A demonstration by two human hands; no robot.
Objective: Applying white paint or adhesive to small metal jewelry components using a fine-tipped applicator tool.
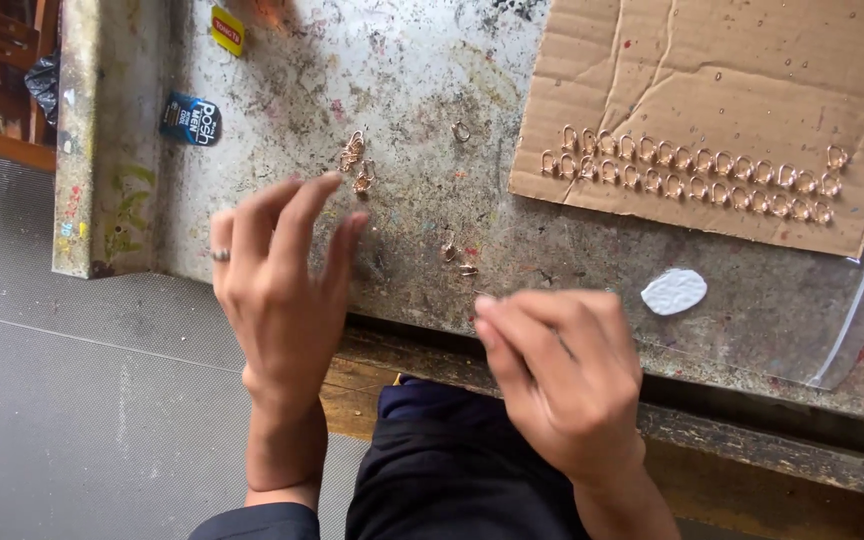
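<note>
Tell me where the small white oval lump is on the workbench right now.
In the head view, the white oval lump lies on the stained worktop at right, just below the cardboard sheet with its rows of gold rings, up-right of the right hand.

Shiny gold metal rings (690, 170) on matt creased cardboard (752, 70); rough stained tabletop (402, 70).

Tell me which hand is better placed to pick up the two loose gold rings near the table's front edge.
Probably the right hand: its fingertips sit just below the two loose rings. The left hand, fingers spread, hovers farther to the side, nearer the small ring cluster.
</note>
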